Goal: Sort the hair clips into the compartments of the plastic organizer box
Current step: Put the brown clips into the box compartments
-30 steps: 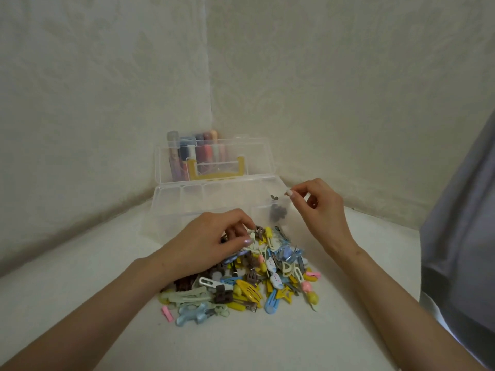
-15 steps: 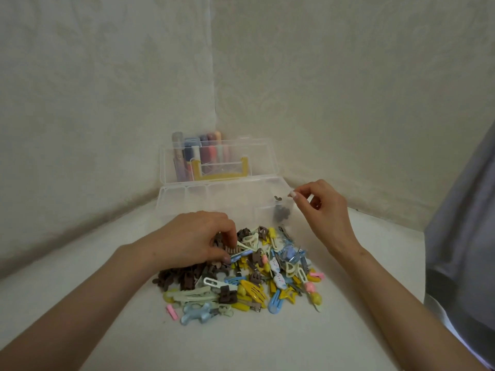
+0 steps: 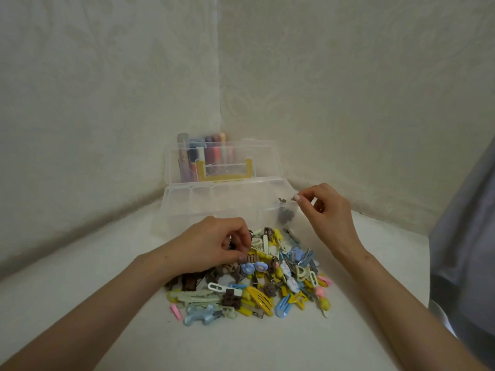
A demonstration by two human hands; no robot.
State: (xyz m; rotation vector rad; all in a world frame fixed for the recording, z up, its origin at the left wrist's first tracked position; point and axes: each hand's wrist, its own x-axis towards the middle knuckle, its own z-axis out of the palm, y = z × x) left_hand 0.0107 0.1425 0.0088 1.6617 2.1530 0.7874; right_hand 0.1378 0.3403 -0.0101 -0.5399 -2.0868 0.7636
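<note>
Brown clip [image 3: 251, 257] pinched by left hand [image 3: 211, 245]; right hand [image 3: 325, 212] pinches dark clip [image 3: 281, 200].

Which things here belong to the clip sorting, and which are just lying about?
Job:
- pile of hair clips
- organizer box, lid up
- dark clips in its right-hand compartment
- small dark clip, which the right hand seems to pinch
- left hand, fingers down in the pile

Lying about:
- coloured tubes standing behind the lid
- grey cloth at the right edge
</note>
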